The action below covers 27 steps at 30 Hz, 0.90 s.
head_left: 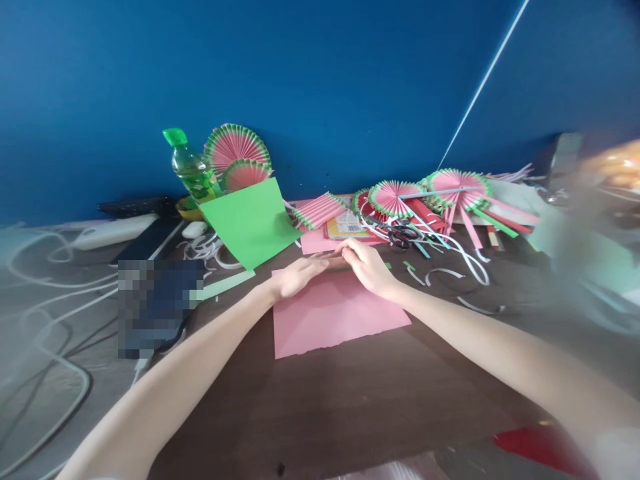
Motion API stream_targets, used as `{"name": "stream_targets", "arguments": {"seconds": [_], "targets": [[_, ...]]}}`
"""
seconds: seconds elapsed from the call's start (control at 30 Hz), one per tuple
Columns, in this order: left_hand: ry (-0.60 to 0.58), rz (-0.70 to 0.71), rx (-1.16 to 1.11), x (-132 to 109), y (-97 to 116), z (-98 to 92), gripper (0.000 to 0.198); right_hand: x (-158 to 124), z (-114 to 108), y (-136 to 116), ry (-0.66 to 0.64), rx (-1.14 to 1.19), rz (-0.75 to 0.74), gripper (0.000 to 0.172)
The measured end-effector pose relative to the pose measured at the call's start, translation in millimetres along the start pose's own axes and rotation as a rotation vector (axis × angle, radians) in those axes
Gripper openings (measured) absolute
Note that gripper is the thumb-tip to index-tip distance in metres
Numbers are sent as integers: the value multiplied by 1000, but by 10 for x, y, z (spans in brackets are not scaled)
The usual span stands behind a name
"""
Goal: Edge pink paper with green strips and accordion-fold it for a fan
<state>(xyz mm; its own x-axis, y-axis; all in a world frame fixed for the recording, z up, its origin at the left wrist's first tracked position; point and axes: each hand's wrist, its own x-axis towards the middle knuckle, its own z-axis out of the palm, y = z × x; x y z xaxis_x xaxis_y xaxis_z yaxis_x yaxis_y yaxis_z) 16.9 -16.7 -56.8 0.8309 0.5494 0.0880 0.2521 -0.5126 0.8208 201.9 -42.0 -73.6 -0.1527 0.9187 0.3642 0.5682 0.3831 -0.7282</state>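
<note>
A sheet of pink paper (340, 317) lies on the dark tabletop, its near edge rough and uneven. A thin green strip (341, 269) shows along its far edge, partly covered by my hands. My left hand (304, 273) rests on the far left of the sheet, fingers stretched out flat toward the middle. From the other side my right hand (369, 268) meets it, its bent fingers closed down at the paper's far edge. The fingertips overlap, so the exact grip there is hidden.
A green sheet (253, 223) leans by a bottle (190, 167). Pleated pink-and-green paper fans (457, 187) stand along the blue wall. A small pleated piece (320, 211), scissors (404, 235) and white paper strips (470, 263) lie behind. Cables (75, 360) and a pixelated dark device (160, 307) are at left.
</note>
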Motion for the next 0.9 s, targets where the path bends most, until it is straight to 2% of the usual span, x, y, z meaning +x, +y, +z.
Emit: {"name": "stream_targets", "arguments": {"seconds": [0.1, 0.2, 0.4, 0.53, 0.63, 0.73, 0.83, 0.9], "targets": [[139, 18, -384, -7, -30, -16, 49, -8, -5, -4, 15, -3, 1, 19], [259, 31, -608, 4, -65, -37, 48, -27, 7, -8, 32, -46, -85, 17], [328, -11, -797, 22, -72, -99, 48, -70, 43, -22, 0, -289, -313, 16], [371, -70, -889, 32, -70, -100, 45, -56, 48, -16, -83, -477, -462, 20], [382, -106, -929, 45, -53, -106, 43, -45, 61, 2, -143, -528, -478, 22], [449, -103, -890, 37, 2, -176, 37, -45, 77, 18, -145, -518, -482, 23], [542, -83, -725, -13, 97, -337, 22, -51, 84, 28, -138, -476, -490, 23], [602, -99, -519, -72, 173, -484, 17, -55, 85, 32, -132, -454, -488, 21]]}}
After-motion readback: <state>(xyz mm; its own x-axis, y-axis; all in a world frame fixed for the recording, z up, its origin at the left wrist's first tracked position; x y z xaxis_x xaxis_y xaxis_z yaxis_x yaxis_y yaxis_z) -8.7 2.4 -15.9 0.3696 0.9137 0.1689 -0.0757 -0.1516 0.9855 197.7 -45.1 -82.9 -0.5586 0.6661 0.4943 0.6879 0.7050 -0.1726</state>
